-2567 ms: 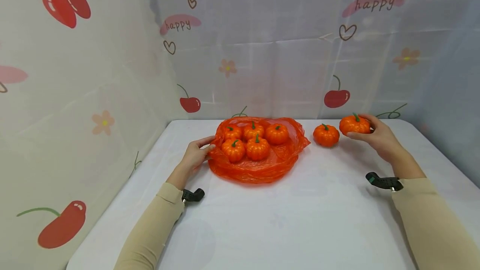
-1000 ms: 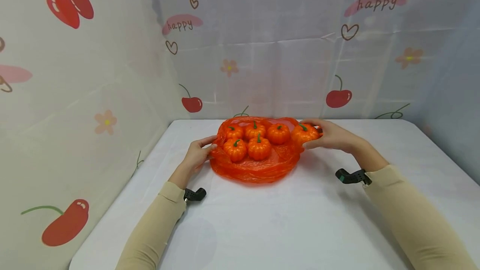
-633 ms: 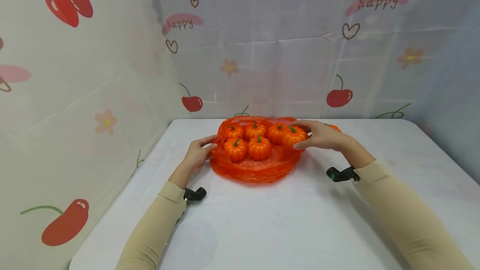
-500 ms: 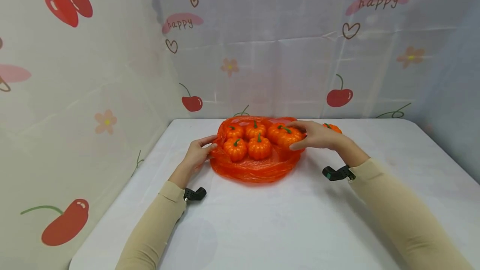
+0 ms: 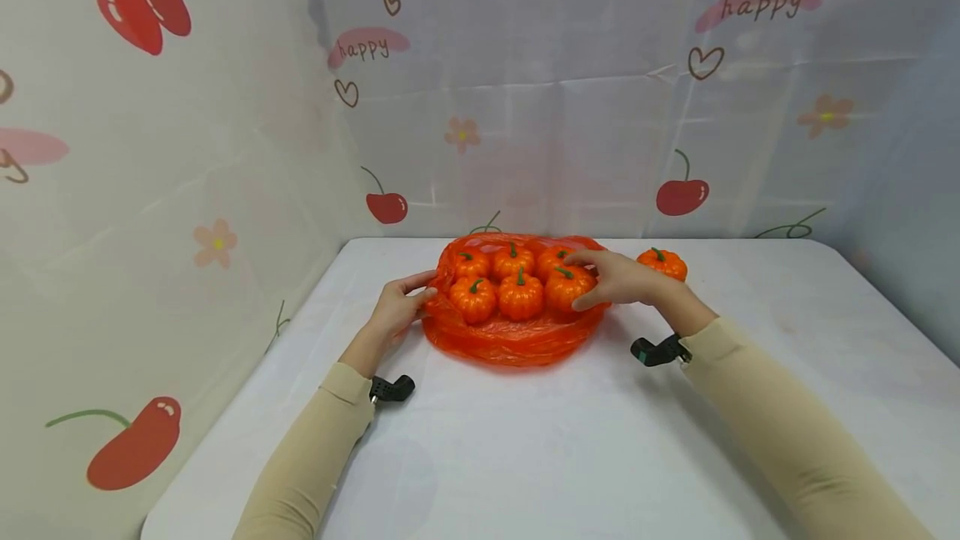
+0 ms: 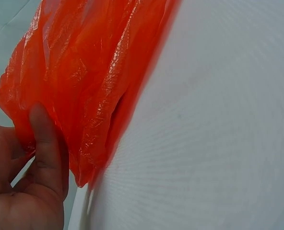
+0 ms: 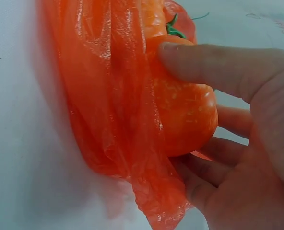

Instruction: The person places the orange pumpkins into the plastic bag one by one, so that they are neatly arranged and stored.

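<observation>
An orange-red plastic bag (image 5: 510,348) lies spread on the table with its mouth up. Several small orange pumpkins (image 5: 520,297) with green stems sit inside it in two rows. At the bag's left edge my left hand (image 5: 396,308) pinches the plastic between thumb and fingers; the left wrist view shows the thumb (image 6: 43,132) on the film. My right hand (image 5: 626,279) reaches over the right edge and grips a pumpkin (image 5: 567,292) at the front right of the bag. In the right wrist view the thumb lies on this pumpkin (image 7: 185,115), fingers partly hidden behind it.
Another orange pumpkin (image 5: 662,263) stands on the white table (image 5: 540,448) to the right of the bag, partly behind my right forearm. A printed curtain (image 5: 570,123) closes off the back and sides. Black wrist mounts (image 5: 658,352) stick out from the sleeves.
My right hand has carried a pumpkin leftward from the table's right side into the bag and down to the front row. The left hand keeps its hold on the bag's edge.
</observation>
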Available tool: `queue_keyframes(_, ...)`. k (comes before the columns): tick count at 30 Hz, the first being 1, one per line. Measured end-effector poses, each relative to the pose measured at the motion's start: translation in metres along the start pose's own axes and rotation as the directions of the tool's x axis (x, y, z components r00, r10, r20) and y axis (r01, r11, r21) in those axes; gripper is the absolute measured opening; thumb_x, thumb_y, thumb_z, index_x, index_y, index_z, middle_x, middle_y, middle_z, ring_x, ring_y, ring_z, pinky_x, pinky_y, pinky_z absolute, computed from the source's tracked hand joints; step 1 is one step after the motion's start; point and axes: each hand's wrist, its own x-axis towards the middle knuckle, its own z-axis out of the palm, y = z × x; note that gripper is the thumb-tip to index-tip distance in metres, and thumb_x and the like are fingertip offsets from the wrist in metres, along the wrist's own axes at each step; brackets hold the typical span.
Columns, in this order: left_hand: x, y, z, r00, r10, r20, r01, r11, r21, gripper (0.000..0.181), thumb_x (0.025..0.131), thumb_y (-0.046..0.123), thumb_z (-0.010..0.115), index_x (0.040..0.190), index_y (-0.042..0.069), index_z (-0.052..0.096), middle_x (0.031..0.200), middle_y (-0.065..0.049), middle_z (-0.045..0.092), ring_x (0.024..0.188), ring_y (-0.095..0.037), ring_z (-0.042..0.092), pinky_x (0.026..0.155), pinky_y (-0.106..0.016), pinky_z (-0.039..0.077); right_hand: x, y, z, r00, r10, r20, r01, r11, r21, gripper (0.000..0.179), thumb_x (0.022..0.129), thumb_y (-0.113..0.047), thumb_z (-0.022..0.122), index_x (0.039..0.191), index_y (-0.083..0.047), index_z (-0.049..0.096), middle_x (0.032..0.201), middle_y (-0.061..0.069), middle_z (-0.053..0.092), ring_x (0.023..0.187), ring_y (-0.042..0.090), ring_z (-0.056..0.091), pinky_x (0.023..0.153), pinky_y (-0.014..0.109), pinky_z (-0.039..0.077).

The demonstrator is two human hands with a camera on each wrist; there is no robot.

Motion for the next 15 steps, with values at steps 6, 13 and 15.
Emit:
queue_keyframes(6,0.0,-0.0001,0.0006,1.0,-0.009,-0.003,0.009,1.0,-0.007,0.041,0.102,0.013,0.064,0.142,0.022,0.064,0.152,-0.005,0.053,0.108,-0.022,0.062,0.08,-0.023,0.06,0.0014,0.0008,0.0033,1.0,0.011,-0.012,-0.011,1.0,-0.009,0.082,0.084,-0.031,0.086,0.153,-0.013,0.046,0.154,0.018,0.047,0.138,0.04,0.045,0.111,0.06,0.045)
queue_keyframes(13,0.0003,-0.0004,0.0016,1.0,-0.001,-0.001,0.001,1.0,-0.012,0.041,0.102,0.013,0.064,0.142,0.021,0.064,0.153,-0.006,0.053,0.105,-0.021,0.063,0.079,-0.022,0.06,0.0028,0.0017,0.0056,0.999,-0.001,-0.033,0.0,1.0,-0.028,0.08,0.083,-0.026,0.086,0.152,-0.011,0.047,0.149,0.02,0.05,0.133,0.042,0.048,0.11,0.059,0.046)
queue_keyframes(15,0.0003,-0.0002,0.0017,1.0,-0.002,0.0,0.002,1.0,-0.009,0.041,0.102,0.013,0.064,0.142,0.022,0.064,0.153,-0.006,0.053,0.104,-0.02,0.063,0.078,-0.022,0.06,0.0032,0.0017,0.0063,0.999,0.008,-0.035,-0.009,0.999,-0.036,0.08,0.083,-0.023,0.086,0.152,-0.011,0.047,0.147,0.02,0.052,0.132,0.04,0.049,0.11,0.058,0.046)
